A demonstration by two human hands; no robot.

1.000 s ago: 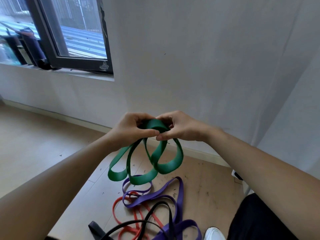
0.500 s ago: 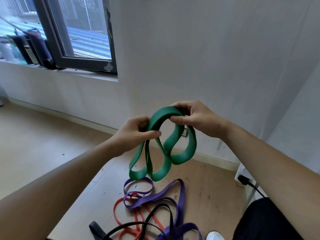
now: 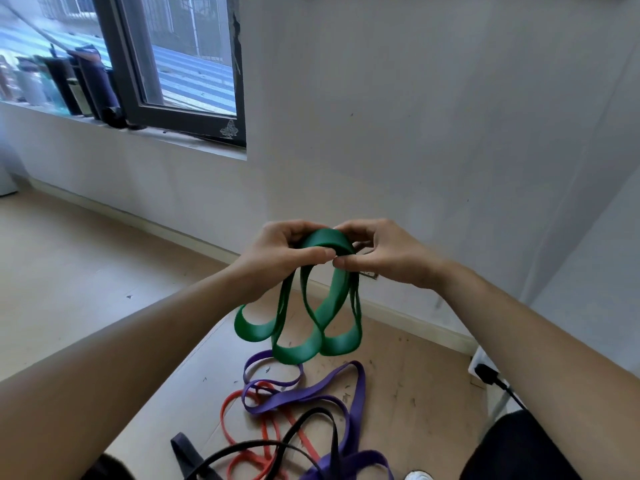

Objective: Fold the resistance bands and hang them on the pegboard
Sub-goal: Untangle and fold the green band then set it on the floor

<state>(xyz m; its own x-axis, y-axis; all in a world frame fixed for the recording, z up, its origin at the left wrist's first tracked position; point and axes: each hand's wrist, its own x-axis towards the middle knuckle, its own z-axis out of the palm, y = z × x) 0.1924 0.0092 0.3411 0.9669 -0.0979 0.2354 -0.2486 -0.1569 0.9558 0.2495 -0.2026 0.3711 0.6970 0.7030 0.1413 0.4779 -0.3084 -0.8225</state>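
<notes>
Green band (image 3: 334, 299) gathered in both my hands, up over the pile on the floor (image 3: 415, 393).

Nearest me, down on the floor, a black band (image 3: 333, 441), an orange band (image 3: 224, 419) and a purple band (image 3: 359, 389) lie tangled across one another. Just above them hang three loops of the green one, clear of the floor. Follow those loops up and there's my grip: left hand (image 3: 277, 254) curled round the gathered top from the left, thumb pressed across the front, and right hand (image 3: 391, 252) pinching the same bunch from the right, thumbs nearly touching. Beyond is the pale wall (image 3: 415, 133), and far left a dark-framed window (image 3: 131, 64) with bottles (image 3: 69, 84) on its sill.
</notes>
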